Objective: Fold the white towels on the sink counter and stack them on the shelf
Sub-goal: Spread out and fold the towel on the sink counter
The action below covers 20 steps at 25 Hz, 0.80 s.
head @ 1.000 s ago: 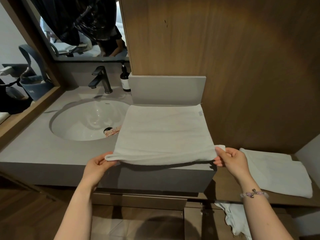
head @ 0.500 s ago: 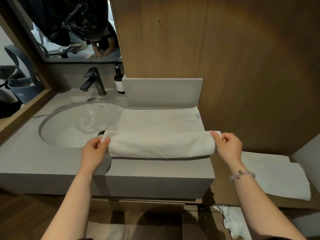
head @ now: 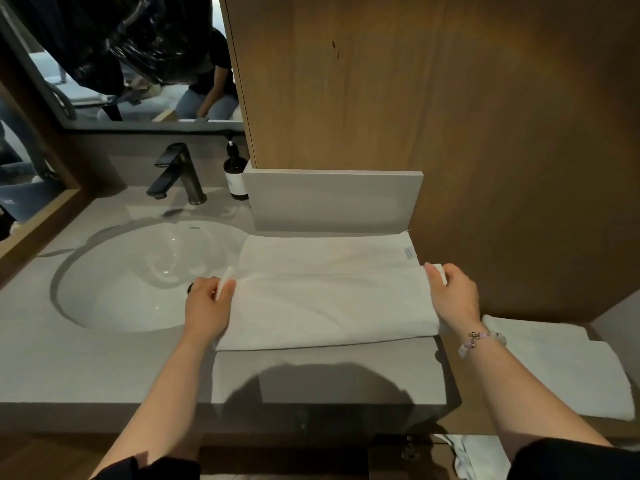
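A white towel (head: 329,292) lies on the grey sink counter (head: 329,375), right of the basin, with its near half folded over towards the back. My left hand (head: 207,303) pinches the folded layer's left corner. My right hand (head: 453,296) pinches its right corner at the counter's right end. A small label shows at the towel's back right corner. On the lower wooden shelf (head: 464,424) to the right lies a folded white towel (head: 561,368).
The oval basin (head: 138,275) with a dark faucet (head: 180,174) and a brown soap bottle (head: 235,174) sits left of the towel. A grey backsplash (head: 332,199) and wood wall panel stand behind. More white cloth (head: 474,455) hangs below the shelf.
Both hands lifted the towel's near edge and carried it away from me over the far half, so the towel went from spread flat to folded across its width.
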Tool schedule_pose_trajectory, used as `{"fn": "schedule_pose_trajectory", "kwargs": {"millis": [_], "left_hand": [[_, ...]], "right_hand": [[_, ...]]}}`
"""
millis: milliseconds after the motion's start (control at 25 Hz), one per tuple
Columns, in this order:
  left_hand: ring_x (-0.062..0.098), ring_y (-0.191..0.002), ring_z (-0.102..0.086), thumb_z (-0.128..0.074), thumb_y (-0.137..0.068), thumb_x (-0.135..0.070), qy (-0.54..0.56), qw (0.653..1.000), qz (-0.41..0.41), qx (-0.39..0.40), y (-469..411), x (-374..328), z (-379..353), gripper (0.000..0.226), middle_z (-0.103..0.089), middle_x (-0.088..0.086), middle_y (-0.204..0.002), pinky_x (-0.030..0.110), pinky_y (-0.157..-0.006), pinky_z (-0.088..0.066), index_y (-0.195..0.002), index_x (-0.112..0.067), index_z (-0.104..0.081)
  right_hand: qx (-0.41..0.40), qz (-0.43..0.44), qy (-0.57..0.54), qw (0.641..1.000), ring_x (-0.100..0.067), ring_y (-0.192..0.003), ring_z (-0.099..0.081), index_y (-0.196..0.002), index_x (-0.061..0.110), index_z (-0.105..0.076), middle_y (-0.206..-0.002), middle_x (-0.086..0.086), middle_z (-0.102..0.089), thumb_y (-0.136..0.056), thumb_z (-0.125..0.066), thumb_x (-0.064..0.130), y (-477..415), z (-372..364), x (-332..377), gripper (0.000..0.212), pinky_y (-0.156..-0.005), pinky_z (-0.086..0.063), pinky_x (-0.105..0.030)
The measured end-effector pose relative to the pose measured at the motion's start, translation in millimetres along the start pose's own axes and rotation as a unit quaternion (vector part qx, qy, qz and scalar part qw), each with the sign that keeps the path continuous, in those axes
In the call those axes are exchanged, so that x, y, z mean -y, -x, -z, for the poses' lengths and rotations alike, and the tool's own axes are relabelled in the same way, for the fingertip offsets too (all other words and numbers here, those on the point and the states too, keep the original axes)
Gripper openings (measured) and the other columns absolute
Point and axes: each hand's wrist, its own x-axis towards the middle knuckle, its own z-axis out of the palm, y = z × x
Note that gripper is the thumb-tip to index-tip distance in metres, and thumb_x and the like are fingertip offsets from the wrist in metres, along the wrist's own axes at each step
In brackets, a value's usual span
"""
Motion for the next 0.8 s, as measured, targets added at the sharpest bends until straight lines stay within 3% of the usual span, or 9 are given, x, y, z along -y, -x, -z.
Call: {"fn": "schedule_pose_trajectory", "kwargs": {"millis": [200, 320, 400, 800], "left_hand": [[0.031, -0.073, -0.045, -0.045, -0.098, -0.020, -0.027, 0.999, -0.020, -0.019, -15.6, 6.4, -14.7, 0.035, -0.048, 0.009, -0.065, 0.033, -0.065, -0.027, -0.065, -0.009, -0.042], [0.037, -0.094, -0.052, -0.040, -0.100, -0.025, -0.055, 0.998, 0.003, -0.007, -18.7, 9.8, -20.1, 0.033, -0.062, 0.021, -0.096, 0.038, -0.079, -0.035, -0.097, 0.002, -0.058], [0.040, -0.111, -0.050, -0.036, -0.100, -0.027, -0.079, 0.997, 0.023, 0.007, -22.0, 13.1, -22.9, 0.039, -0.061, 0.022, -0.115, 0.042, -0.094, -0.036, -0.114, 0.003, -0.057], [0.038, -0.115, -0.050, -0.028, -0.102, -0.027, -0.243, 0.963, 0.059, 0.104, -40.7, 8.4, -26.3, 0.039, -0.057, 0.022, -0.122, 0.038, -0.089, -0.039, -0.119, -0.001, -0.051]], "right_hand": [[-0.027, -0.015, 0.106, 0.994, -0.021, -0.069, -0.051, -0.082, 0.012, -0.052, -0.072, -0.004, -0.056, -0.096, -0.039, 0.047, -10.7, -18.9, 0.1, 0.039, -0.057, -0.034, -0.027], [-0.034, -0.009, 0.171, 0.985, -0.024, -0.071, -0.051, -0.087, 0.012, -0.050, -0.075, -0.006, -0.055, -0.096, -0.036, 0.049, -14.7, -27.2, 2.3, 0.040, -0.063, -0.036, -0.028], [-0.033, -0.004, 0.190, 0.981, -0.024, -0.069, -0.050, -0.086, 0.013, -0.049, -0.076, -0.007, -0.055, -0.097, -0.034, 0.048, -19.6, -28.5, 3.6, 0.040, -0.062, -0.035, -0.028], [0.007, -0.005, 0.296, 0.955, -0.029, -0.084, -0.060, -0.101, 0.008, -0.055, -0.090, -0.012, -0.062, -0.098, -0.020, 0.049, -33.7, -46.3, -8.0, 0.054, -0.068, -0.042, -0.033]]}}
